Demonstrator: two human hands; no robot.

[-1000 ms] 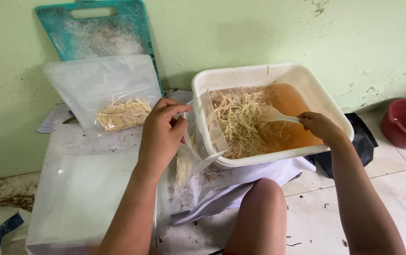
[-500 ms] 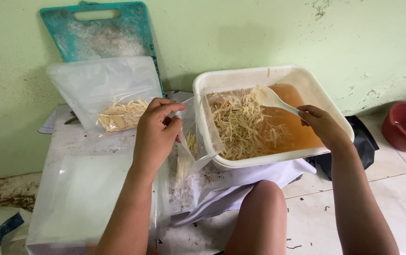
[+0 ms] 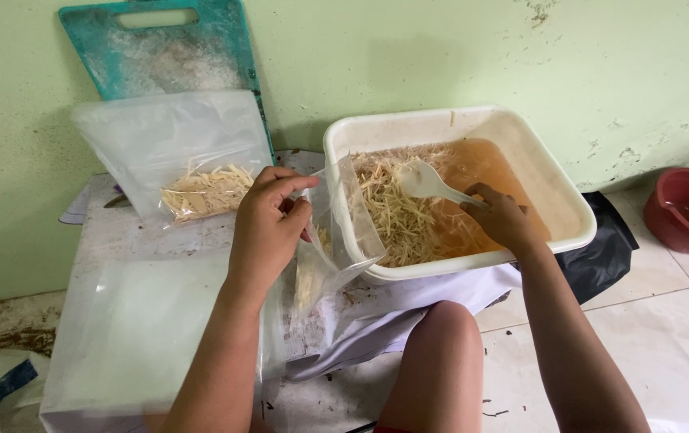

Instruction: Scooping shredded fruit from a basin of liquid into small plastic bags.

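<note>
While the left hand (image 3: 268,224) is pinching the rim of a clear plastic pouch (image 3: 335,232) just beside the white rectangular plastic tub (image 3: 521,140), the right hand (image 3: 501,216) is gripping a white plastic spoon (image 3: 429,183) over pale shredded strips (image 3: 389,208) inside that tub. Brownish liquid (image 3: 481,164) is hiding the tub's floor. A knee (image 3: 445,353) is covering the cloth below the tub.

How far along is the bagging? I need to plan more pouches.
Done: one filled pouch leans against the wall. In hand: the left hand holds a clear pouch open, a few shreds inside; the right hand holds a white spoon over the shreds. Left: plenty of shreds in the white tub.
</note>
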